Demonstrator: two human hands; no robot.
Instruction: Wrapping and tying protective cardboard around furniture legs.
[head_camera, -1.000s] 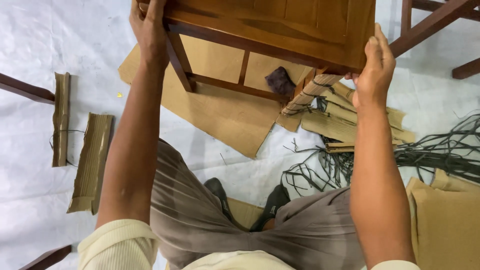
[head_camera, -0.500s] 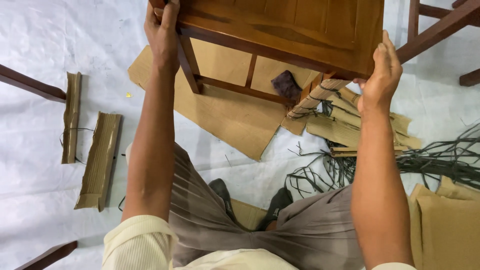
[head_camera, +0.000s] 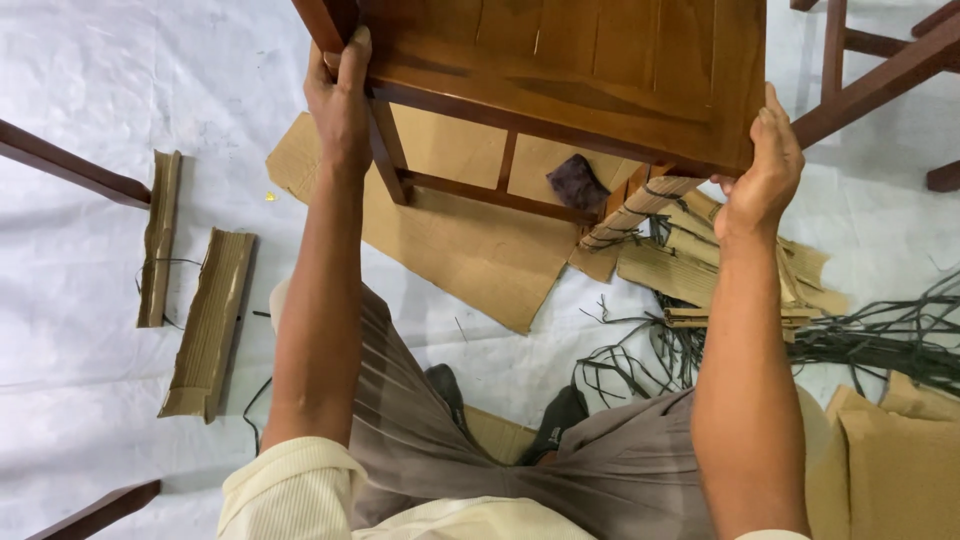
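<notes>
The fingers of the left hand (head_camera: 340, 105) are curled tight around the near left corner of the wooden chair (head_camera: 560, 75), where seat frame meets leg. The right hand (head_camera: 765, 170) hooks its fingers under the near right corner of the seat, thumb lying along the edge. The chair sits between both hands, held up off the floor in front of the person, seat towards them, legs and stretcher rail dropping away below.

It looks like solid, varnished hardwood: stiff, fairly heavy, and the polished finish is probably a bit slick. Taking it at the corners of the seat frame, as here, seems the sound place, since the joints are strongest there; the thin stretcher rail would be a poorer hold.

Below it lie flat sheets of brown cardboard (head_camera: 470, 245) and a small dark cloth (head_camera: 577, 183). One chair leg (head_camera: 640, 208) is wrapped in corrugated card. To the right is a tangle of dark strapping (head_camera: 880, 335); to the left, two folded cardboard strips (head_camera: 205, 325) on the white floor sheet (head_camera: 90, 80)
</notes>
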